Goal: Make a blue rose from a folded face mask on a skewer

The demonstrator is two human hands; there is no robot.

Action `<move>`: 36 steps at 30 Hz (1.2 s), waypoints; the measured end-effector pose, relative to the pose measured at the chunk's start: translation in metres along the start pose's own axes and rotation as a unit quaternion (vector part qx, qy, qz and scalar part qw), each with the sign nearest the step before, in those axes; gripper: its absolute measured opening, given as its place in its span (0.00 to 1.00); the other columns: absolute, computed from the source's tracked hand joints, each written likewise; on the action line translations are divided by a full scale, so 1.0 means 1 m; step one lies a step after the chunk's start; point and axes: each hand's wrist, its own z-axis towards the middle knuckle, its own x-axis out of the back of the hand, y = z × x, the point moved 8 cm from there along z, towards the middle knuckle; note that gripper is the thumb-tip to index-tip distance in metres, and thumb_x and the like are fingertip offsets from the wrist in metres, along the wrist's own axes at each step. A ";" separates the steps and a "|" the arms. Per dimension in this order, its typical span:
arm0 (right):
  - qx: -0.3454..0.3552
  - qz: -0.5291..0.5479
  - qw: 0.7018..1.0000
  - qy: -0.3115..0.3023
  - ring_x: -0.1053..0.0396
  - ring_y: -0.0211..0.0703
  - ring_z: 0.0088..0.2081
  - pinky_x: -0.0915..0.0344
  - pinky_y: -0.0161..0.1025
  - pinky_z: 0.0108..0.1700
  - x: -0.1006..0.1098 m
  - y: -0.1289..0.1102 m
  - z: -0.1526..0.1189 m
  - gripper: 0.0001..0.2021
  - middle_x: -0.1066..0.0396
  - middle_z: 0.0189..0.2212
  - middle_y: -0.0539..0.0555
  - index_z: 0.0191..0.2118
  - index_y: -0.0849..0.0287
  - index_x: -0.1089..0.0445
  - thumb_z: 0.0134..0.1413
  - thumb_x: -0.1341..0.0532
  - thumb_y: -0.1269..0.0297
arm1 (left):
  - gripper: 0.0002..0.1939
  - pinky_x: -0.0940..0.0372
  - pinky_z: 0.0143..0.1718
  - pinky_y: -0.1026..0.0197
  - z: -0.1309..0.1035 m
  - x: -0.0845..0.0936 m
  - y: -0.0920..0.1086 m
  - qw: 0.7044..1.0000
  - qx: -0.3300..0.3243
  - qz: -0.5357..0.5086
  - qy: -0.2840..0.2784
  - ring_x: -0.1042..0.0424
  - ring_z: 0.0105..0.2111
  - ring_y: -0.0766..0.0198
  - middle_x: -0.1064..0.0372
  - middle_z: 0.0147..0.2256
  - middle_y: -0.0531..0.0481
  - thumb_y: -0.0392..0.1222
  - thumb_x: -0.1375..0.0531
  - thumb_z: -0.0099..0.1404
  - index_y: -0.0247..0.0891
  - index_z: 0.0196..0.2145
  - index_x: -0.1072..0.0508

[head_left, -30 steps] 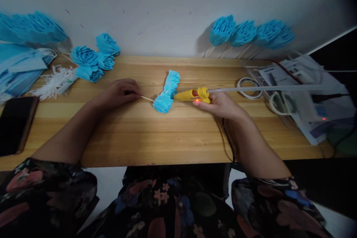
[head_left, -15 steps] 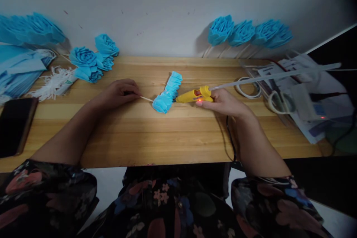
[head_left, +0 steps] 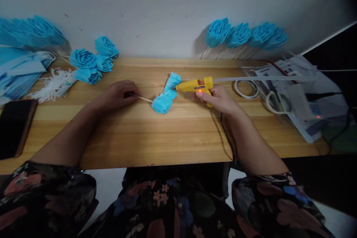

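Note:
My left hand (head_left: pixel 124 95) pinches a thin wooden stick (head_left: pixel 144 99). On the stick's other end is a partly rolled blue flower (head_left: pixel 162 103), with a pleated blue strip (head_left: pixel 173 81) trailing up and to the right from it on the table. My right hand (head_left: pixel 219 98) is wrapped round a yellow hot glue gun (head_left: pixel 193 85) with a lit red light. Its nozzle is at the right edge of the strip; whether it touches cannot be made out. A long, pale glue stick (head_left: pixel 251 79) juts from the gun's back.
Blue flowers on sticks lean along the wall (head_left: pixel 217 32), and several more blue flowers (head_left: pixel 83 59) lie at left. Further left are blue face masks (head_left: pixel 19 68), white ear loops (head_left: pixel 57 83) and a phone (head_left: pixel 16 128). Scissors (head_left: pixel 277 102), a white cord and papers lie right.
The glue gun has moved up along the strip, and its rear has tipped lower, so the glue stick is nearly level. The strip's lower part looks more folded. My left hand has barely moved.

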 end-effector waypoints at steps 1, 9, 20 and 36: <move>-0.002 0.002 1.000 0.001 0.39 0.40 0.27 0.45 0.40 0.29 -0.001 0.002 0.001 0.36 0.26 0.25 0.52 0.28 0.55 0.24 0.56 0.35 0.21 | 0.16 0.30 0.43 0.58 0.000 0.000 0.000 1.000 -0.006 -0.002 0.001 0.25 0.39 0.57 0.21 0.39 0.46 0.54 0.40 0.78 0.40 0.41 0.20; -0.002 0.020 1.000 -0.005 0.41 0.38 0.26 0.47 0.39 0.28 -0.005 0.002 0.000 0.36 0.29 0.24 0.50 0.28 0.55 0.25 0.56 0.35 0.21 | 0.18 0.30 0.43 0.55 -0.005 0.002 -0.014 0.998 -0.049 -0.034 0.018 0.24 0.39 0.54 0.21 0.38 0.45 0.55 0.40 0.80 0.43 0.39 0.17; 0.028 0.030 0.999 -0.014 0.41 0.39 0.28 0.44 0.40 0.32 -0.014 -0.017 -0.001 0.31 0.31 0.26 0.49 0.33 0.55 0.22 0.58 0.33 0.27 | 0.16 0.30 0.43 0.54 -0.002 -0.001 -0.016 0.997 -0.067 -0.020 0.045 0.22 0.41 0.54 0.21 0.41 0.44 0.53 0.39 0.81 0.45 0.41 0.16; 0.053 0.009 0.998 -0.015 0.35 0.42 0.31 0.40 0.42 0.35 -0.027 -0.008 0.002 0.28 0.28 0.28 0.52 0.32 0.56 0.23 0.61 0.34 0.31 | 0.16 0.30 0.42 0.57 -0.002 0.001 -0.011 0.995 -0.077 -0.015 0.063 0.24 0.38 0.57 0.20 0.39 0.45 0.51 0.38 0.80 0.41 0.39 0.15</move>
